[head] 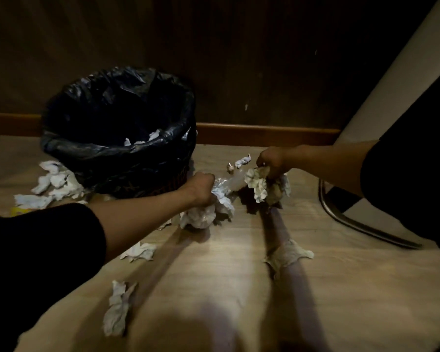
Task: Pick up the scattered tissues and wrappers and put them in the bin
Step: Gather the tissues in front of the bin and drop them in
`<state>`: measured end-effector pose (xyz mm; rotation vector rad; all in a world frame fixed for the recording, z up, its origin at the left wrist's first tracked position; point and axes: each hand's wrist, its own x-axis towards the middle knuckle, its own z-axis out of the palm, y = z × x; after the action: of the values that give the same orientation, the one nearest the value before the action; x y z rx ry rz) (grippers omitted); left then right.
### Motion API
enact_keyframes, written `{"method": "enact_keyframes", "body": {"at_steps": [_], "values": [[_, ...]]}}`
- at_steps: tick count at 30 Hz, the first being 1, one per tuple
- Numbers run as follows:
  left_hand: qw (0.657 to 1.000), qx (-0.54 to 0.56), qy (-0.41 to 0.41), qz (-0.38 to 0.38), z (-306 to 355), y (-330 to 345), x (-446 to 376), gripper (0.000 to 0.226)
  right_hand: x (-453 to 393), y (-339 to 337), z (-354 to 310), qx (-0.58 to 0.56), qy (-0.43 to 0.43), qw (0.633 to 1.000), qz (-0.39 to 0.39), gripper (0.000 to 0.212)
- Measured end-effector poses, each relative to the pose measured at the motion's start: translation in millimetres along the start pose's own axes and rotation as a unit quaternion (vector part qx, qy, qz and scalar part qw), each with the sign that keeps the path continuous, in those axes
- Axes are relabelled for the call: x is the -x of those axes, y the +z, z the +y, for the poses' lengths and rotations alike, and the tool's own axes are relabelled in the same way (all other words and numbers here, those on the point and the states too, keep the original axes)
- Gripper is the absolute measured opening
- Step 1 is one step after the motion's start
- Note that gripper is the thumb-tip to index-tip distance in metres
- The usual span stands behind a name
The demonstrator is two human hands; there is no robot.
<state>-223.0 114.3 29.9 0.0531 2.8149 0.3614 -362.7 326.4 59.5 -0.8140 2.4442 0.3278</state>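
Note:
A bin [117,148] lined with a black bag stands on the floor at the left, a few white tissues inside it. Just right of its base, my left hand [201,188] is shut on a bunch of crumpled tissues [206,212] and a clear wrapper [224,182]. Further right, my right hand [271,160] is shut on another wad of tissues [262,184] that hangs under it. Loose tissues lie on the floor: a pile [51,185] left of the bin, one [140,251] under my left forearm, one [117,308] near the front, one [287,254] at centre right, small scraps [241,161] behind my hands.
A dark wood wall with a skirting board [264,133] runs behind the bin. A chair's curved metal leg [353,222] rests on the floor at the right, under a white slanted panel [391,82]. Something yellow [19,210] lies at the left edge.

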Motion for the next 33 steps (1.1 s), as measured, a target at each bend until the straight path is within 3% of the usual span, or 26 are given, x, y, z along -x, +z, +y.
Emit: {"method": "enact_keyframes", "body": {"at_steps": [4, 6, 9, 12, 17, 23, 26, 31, 33], "values": [[0.997, -0.004, 0.033, 0.062, 13, -42, 35, 0.036, 32, -28, -2, -0.115, 0.033, 0.992, 0.05, 0.047], [0.994, 0.009, 0.049, 0.1, 16, -67, 49, 0.036, 47, -41, -4, -0.218, 0.05, 0.97, 0.099, 0.036], [0.983, 0.064, 0.073, 0.159, 14, -108, 63, 0.038, 63, -59, -5, -0.366, 0.076, 0.91, 0.181, 0.028], [0.972, 0.096, 0.046, 0.211, 8, -147, 77, 0.026, 74, -84, -13, -0.454, 0.083, 0.853, 0.242, 0.031], [0.939, 0.187, 0.004, 0.29, -16, -196, 99, 0.013, 85, -129, -52, -0.578, 0.022, 0.763, 0.288, 0.04], [0.858, 0.301, -0.113, 0.4, -74, -207, 124, 0.028, 70, -172, -117, -0.628, -0.058, 0.729, 0.266, 0.045], [0.826, 0.312, -0.172, 0.436, -99, -202, 135, 0.03, 56, -181, -151, -0.632, -0.057, 0.725, 0.268, 0.04], [0.829, 0.317, -0.239, 0.394, -131, -193, 144, 0.049, 35, -191, -201, -0.635, -0.05, 0.726, 0.258, 0.034], [0.839, 0.327, -0.222, 0.374, -138, -189, 146, 0.053, 33, -193, -215, -0.653, -0.061, 0.712, 0.248, 0.032]]}}
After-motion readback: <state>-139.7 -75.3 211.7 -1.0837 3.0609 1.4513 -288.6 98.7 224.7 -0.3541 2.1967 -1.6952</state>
